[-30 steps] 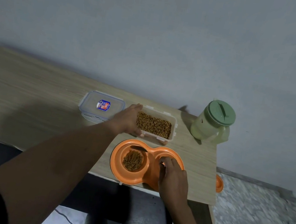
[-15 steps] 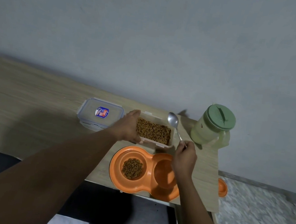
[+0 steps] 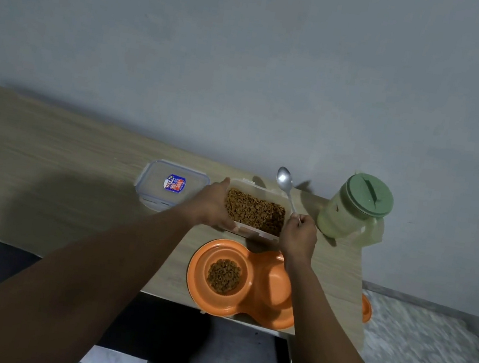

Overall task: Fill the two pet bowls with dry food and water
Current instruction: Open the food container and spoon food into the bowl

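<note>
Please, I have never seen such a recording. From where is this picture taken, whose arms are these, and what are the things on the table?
A camera on a person's head looks down at their own bare arms; there is no machine. The left hand steadies a clear container of dry food. The right hand holds a spoon, raised and empty. On the wooden table lie the container's lid, a green-lidded jug, and an orange double pet bowl: its left cup holds kibble, its right cup looks empty.
</note>
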Available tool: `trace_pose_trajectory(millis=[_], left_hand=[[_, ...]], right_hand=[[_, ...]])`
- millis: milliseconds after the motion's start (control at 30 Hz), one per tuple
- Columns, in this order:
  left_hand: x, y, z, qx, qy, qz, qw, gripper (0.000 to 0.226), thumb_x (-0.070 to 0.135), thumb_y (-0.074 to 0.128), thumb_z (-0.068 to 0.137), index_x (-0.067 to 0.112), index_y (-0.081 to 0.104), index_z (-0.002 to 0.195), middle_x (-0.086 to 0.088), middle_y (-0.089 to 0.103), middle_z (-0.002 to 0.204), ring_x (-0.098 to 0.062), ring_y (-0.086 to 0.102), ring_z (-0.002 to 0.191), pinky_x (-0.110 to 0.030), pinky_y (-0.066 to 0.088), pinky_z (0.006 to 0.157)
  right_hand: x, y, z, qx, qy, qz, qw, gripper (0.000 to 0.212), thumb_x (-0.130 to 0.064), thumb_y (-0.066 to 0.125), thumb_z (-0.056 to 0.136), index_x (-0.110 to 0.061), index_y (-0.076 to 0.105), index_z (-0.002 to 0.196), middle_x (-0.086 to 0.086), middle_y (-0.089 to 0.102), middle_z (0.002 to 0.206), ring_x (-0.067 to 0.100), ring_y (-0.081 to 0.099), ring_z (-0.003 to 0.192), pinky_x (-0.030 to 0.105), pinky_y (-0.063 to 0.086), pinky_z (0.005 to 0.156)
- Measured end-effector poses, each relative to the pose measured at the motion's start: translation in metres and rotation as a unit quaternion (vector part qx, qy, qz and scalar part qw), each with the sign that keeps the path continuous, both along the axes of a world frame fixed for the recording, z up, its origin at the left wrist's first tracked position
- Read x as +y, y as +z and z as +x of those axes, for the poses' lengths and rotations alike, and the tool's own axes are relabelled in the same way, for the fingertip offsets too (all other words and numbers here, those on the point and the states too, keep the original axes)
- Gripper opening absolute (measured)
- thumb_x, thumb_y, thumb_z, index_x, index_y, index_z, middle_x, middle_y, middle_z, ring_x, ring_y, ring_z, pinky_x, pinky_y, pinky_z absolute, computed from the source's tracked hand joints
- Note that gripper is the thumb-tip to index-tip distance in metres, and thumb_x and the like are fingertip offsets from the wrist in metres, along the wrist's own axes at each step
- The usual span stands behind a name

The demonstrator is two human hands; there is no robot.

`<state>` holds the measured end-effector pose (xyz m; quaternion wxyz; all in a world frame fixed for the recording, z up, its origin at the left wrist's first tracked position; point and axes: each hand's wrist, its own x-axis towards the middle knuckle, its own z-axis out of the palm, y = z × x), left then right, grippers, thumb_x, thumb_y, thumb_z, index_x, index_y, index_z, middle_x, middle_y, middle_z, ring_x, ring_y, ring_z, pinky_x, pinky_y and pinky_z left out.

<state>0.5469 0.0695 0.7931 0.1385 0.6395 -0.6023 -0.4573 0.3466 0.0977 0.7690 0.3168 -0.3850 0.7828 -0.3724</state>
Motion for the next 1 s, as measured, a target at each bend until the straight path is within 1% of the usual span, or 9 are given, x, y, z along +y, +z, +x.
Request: trace_pose_trajectory(millis=[100,167,200,267,333,433,533,867,1000], left_hand=[[0.0,0.011,0.016,0.031,0.017,0.004,0.999,0.115,-0.003,0.089,0.062,0.019,0.026,0.154,-0.013,0.041,0.15,-0.029,0.06,0.105,-0.046,0.064,0.07],[-0.001,0.019,0.032,0.034,0.03,-0.01,0.999,0.11,-0.003,0.09,0.061,0.017,0.03,0.152,-0.014,0.041,0.151,-0.026,0.062,0.1,-0.048,0.063,0.072],[-0.001,0.021,0.041,0.021,0.038,-0.021,0.999,0.114,0.0,0.091,0.061,0.016,0.027,0.154,-0.013,0.039,0.154,-0.026,0.062,0.106,-0.046,0.062,0.08],[-0.002,0.026,0.062,-0.02,0.04,-0.043,0.998,0.124,0.009,0.093,0.06,0.015,0.017,0.158,-0.01,0.034,0.158,-0.027,0.052,0.128,-0.032,0.051,0.097],[-0.003,0.028,0.08,-0.038,0.045,-0.056,0.997,0.123,0.012,0.092,0.061,0.012,0.017,0.158,-0.01,0.035,0.158,-0.026,0.045,0.137,-0.025,0.044,0.096],[-0.006,0.029,0.106,-0.052,0.063,-0.068,0.994,0.114,0.009,0.09,0.063,0.009,0.025,0.156,-0.011,0.043,0.153,-0.025,0.05,0.131,-0.02,0.04,0.088],[-0.011,0.022,0.132,-0.044,0.089,-0.058,0.993,0.115,0.004,0.09,0.063,0.006,0.022,0.157,-0.011,0.037,0.157,-0.024,0.043,0.139,-0.017,0.036,0.09],[-0.027,0.002,0.175,-0.086,0.087,-0.047,0.991,0.117,0.011,0.088,0.064,0.008,0.019,0.158,-0.01,0.035,0.157,-0.025,0.045,0.136,-0.022,0.04,0.092],[-0.032,-0.004,0.18,-0.096,0.071,-0.044,0.992,0.119,0.016,0.088,0.063,0.01,0.017,0.158,-0.009,0.035,0.157,-0.026,0.045,0.136,-0.028,0.044,0.101]], right_hand=[[-0.002,0.009,0.014,0.007,0.012,-0.026,1.0,0.027,-0.028,0.039,0.104,-0.01,0.058,0.098,0.009,0.065,0.088,0.028,0.062,0.081,0.038,0.048,0.067],[-0.005,0.016,0.03,0.005,0.022,-0.044,0.999,0.027,-0.027,0.039,0.104,-0.008,0.058,0.099,0.007,0.063,0.086,0.025,0.06,0.078,0.033,0.04,0.06],[-0.008,0.018,0.038,0.001,0.028,-0.048,0.998,0.027,-0.026,0.039,0.105,-0.008,0.057,0.099,0.006,0.062,0.086,0.022,0.058,0.076,0.031,0.038,0.057],[-0.012,0.022,0.06,-0.013,0.04,-0.05,0.998,0.025,-0.026,0.039,0.105,-0.008,0.056,0.1,0.004,0.06,0.085,0.017,0.056,0.073,0.03,0.038,0.057],[-0.016,0.022,0.079,-0.033,0.048,-0.046,0.997,0.025,-0.027,0.039,0.106,-0.01,0.056,0.102,0.004,0.061,0.088,0.017,0.057,0.074,0.032,0.043,0.061],[-0.021,0.017,0.109,-0.062,0.063,-0.042,0.995,0.023,-0.028,0.04,0.105,-0.012,0.055,0.099,0.006,0.063,0.088,0.021,0.059,0.075,0.035,0.047,0.062],[-0.024,0.011,0.137,-0.08,0.079,-0.042,0.993,0.023,-0.029,0.042,0.104,-0.013,0.055,0.096,0.007,0.063,0.087,0.024,0.058,0.076,0.04,0.047,0.066],[-0.042,0.004,0.178,-0.088,0.107,-0.031,0.99,0.022,-0.029,0.043,0.105,-0.012,0.056,0.1,0.001,0.059,0.083,0.021,0.056,0.076,0.045,0.051,0.072],[-0.044,-0.001,0.175,-0.072,0.091,-0.033,0.993,0.019,-0.027,0.043,0.104,-0.015,0.056,0.097,0.003,0.063,0.085,0.026,0.063,0.08,0.045,0.053,0.074]])
